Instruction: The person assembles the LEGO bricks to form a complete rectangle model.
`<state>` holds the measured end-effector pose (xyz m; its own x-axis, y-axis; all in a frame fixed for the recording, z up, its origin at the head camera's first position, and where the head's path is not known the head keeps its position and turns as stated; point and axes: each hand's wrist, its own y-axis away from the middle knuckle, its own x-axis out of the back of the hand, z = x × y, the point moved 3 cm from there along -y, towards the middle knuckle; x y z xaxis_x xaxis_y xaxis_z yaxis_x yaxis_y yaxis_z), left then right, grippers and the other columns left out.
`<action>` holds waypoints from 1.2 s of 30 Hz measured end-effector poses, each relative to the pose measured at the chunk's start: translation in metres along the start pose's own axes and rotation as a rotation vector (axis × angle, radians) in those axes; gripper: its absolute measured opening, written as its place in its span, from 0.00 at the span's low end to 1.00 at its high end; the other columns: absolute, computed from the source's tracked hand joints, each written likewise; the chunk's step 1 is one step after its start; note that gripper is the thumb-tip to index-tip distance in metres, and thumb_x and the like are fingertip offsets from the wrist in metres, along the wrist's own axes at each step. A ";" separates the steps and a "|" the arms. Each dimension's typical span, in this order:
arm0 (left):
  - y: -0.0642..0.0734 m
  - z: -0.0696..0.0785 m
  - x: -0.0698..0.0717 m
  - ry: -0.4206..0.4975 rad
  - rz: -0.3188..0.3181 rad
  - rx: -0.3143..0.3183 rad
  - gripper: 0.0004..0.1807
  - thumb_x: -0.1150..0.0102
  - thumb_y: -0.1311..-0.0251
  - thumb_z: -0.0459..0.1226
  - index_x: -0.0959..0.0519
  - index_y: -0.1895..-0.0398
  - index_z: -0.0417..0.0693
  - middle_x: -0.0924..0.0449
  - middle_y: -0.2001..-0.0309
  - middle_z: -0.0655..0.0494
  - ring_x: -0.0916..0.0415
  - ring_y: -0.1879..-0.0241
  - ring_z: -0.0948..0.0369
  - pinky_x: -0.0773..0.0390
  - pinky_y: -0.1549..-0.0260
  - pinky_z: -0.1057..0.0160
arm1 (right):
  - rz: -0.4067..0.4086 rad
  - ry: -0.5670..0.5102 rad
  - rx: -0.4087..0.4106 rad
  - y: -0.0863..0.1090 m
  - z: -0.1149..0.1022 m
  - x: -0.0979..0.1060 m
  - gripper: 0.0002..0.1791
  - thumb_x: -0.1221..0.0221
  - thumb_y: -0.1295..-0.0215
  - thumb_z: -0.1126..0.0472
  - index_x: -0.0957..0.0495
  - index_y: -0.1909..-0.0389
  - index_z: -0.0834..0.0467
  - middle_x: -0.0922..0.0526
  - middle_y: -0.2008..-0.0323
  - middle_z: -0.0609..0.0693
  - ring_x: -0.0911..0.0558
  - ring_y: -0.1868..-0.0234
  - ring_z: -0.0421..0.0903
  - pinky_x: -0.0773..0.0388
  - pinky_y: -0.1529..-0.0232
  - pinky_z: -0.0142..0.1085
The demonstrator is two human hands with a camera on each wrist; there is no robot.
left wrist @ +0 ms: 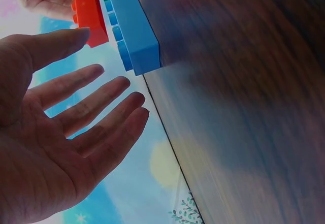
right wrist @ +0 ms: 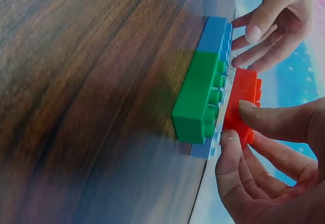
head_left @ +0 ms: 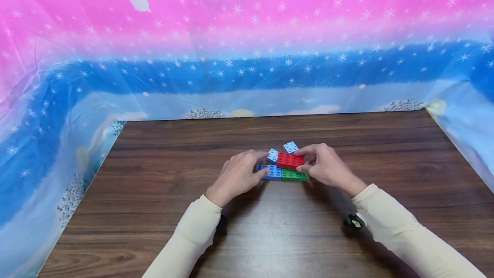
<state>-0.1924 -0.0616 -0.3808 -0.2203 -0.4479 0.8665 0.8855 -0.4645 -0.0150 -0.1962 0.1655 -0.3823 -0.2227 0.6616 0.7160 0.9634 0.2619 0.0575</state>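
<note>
My right hand (head_left: 328, 164) pinches a red toy building brick (head_left: 290, 160) between thumb and fingers, as the right wrist view also shows. The brick (right wrist: 240, 99) is held above the table, over a green brick (right wrist: 197, 89), studs facing up. End to end with the green one sits a blue brick (head_left: 274, 175), both studs up on the table. My left hand (head_left: 240, 170) is beside the blue brick's left end, fingers spread and loosely extended. In the left wrist view that palm (left wrist: 56, 148) holds nothing. Two small pale blue bricks, one left (head_left: 272, 155) and one right (head_left: 290, 146), lie behind the red one.
The bricks rest on a dark wood-grain table (head_left: 185, 153). A printed cloth (head_left: 247, 72) in pink, blue and white hangs along its back and sides. Near the right wrist shows a small black device (head_left: 353, 221).
</note>
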 end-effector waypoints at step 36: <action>-0.003 0.007 -0.008 0.024 -0.004 -0.063 0.23 0.36 0.31 0.41 0.21 0.36 0.44 0.18 0.45 0.46 0.20 0.52 0.55 0.21 0.55 0.52 | -0.036 0.003 0.040 0.000 -0.010 -0.016 0.18 0.31 0.38 0.68 0.15 0.46 0.59 0.15 0.55 0.55 0.20 0.63 0.47 0.24 0.64 0.39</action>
<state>-0.1904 -0.0514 -0.3847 -0.2338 -0.4639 0.8545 0.8573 -0.5130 -0.0439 -0.1911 0.1482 -0.3873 -0.2562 0.6492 0.7162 0.9481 0.3130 0.0555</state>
